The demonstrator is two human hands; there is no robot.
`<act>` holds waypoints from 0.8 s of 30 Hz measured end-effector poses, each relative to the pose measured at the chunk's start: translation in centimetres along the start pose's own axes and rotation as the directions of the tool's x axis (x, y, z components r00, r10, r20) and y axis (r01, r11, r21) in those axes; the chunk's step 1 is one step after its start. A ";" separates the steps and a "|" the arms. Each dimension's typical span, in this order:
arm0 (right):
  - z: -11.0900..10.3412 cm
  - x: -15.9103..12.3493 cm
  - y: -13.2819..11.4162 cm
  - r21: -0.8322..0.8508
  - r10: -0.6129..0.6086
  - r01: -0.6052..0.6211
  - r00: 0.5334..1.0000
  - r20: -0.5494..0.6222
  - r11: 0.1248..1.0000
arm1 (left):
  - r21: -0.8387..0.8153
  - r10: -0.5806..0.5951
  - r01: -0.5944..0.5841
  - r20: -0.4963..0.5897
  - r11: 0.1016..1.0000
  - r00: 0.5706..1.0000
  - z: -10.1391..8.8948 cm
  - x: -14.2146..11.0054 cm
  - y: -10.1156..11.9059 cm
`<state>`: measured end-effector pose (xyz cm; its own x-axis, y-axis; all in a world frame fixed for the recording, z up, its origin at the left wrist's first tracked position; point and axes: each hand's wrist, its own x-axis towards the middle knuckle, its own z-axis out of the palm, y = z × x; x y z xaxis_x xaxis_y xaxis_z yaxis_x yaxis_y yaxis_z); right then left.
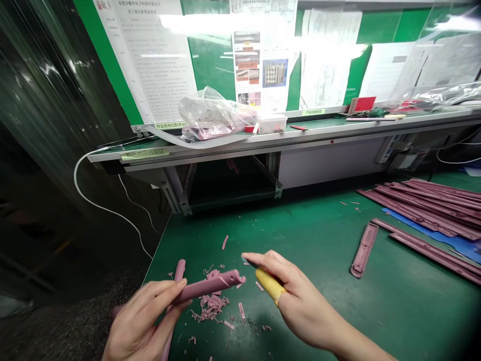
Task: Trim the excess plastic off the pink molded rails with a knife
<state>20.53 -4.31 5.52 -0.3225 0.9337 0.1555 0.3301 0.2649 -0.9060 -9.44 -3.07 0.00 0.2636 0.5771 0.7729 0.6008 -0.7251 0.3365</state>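
Note:
My left hand (145, 318) is closed around a pink plastic tube-shaped part (210, 286), held tilted above the table. The far end of that part has a hole and a notched, hooked tip. To its right, my right hand (293, 296) is apart from it, with a yellow finger cover (269, 287) on the thumb. Between thumb and index finger shows a thin, dark, blade-like tool (252, 262), mostly hidden by the fingers. Pink shavings (211, 307) lie in a heap below the part. Another pink piece (180, 269) stands out behind my left hand.
Long pink strips (421, 208) are piled at the right, partly on a blue sheet (439, 235). A short pink part (364, 250) lies nearer. At the back, a raised shelf (225, 150) bears a plastic bag (216, 115) and a small clear box (272, 123). A white cable (93, 198) hangs at left.

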 end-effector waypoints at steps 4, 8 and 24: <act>0.2 0.9 1.9 0.044 -0.001 0.002 1.000 -0.022 0.999 | -0.508 -0.549 0.581 0.231 0.637 0.803 2.8 0.1 2.5; 1.4 1.9 4.2 0.160 -0.066 0.075 0.996 -0.058 0.984 | -0.646 -0.823 0.763 0.448 -0.029 0.348 5.5 1.6 5.9; 1.2 6.5 3.6 -0.857 -0.522 0.231 0.851 -0.051 0.460 | -0.718 -0.720 0.655 0.581 -0.236 0.378 7.6 1.9 7.9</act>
<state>18.56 2.41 2.77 -0.4019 0.6690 0.6253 0.8377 0.5443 -0.0439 1.53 -4.88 0.03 0.1059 0.9591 -0.2626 -0.5108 0.2790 0.8132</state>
